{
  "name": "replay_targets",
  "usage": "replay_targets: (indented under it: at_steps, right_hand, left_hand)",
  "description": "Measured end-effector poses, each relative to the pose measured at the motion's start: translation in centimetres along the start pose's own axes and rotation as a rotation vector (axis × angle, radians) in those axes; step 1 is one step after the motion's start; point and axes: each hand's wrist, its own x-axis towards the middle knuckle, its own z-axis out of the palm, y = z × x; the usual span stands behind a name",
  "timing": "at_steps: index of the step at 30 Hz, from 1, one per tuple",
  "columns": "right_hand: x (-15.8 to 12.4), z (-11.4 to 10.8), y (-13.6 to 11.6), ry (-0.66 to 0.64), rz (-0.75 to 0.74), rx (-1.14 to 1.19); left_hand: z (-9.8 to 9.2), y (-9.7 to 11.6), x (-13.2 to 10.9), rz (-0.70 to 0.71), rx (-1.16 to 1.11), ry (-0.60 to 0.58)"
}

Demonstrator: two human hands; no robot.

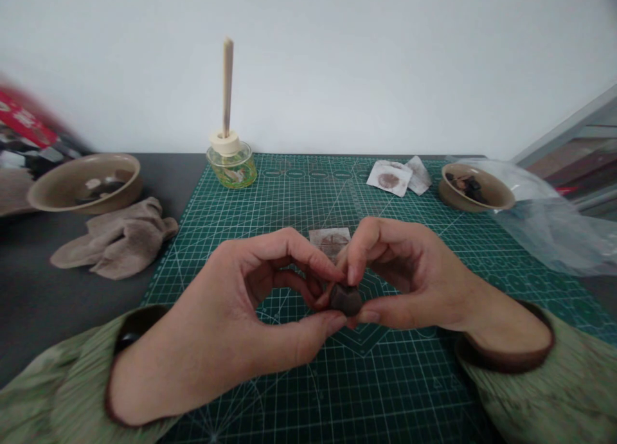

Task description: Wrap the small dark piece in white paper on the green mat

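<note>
Small dark clay-like lump (345, 299) held over middle of green cutting mat (289, 200). Grip: left hand (250, 302) pinches lump, thumb beneath, fingertips above; right hand (409, 277) pinches opposite side. Advice: light, even pressure, lump kept low over mat.
</note>
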Motion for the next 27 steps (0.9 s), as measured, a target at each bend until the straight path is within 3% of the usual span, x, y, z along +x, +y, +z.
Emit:
replay_targets:
  at_steps: [5,10,20,27]
  right_hand:
    - [-0.1,0.2,-0.2,0.005,0.027,-0.008]
    - [-0.2,0.4,-0.4,0.003,0.047,-0.074]
    - [0.2,1.3,-0.8,0.147,0.111,-0.202]
    - [0.2,1.3,-0.8,0.087,0.067,-0.145]
  left_hand:
    - [-0.2,0.2,0.0,0.013,0.005,-0.003]
    - [-0.3,0.1,-0.1,0.059,0.107,0.068]
    - [-0.1,-0.5,-0.2,0.111,0.238,0.066]
    - [-0.3,-0.3,0.0,0.077,0.242,0.06]
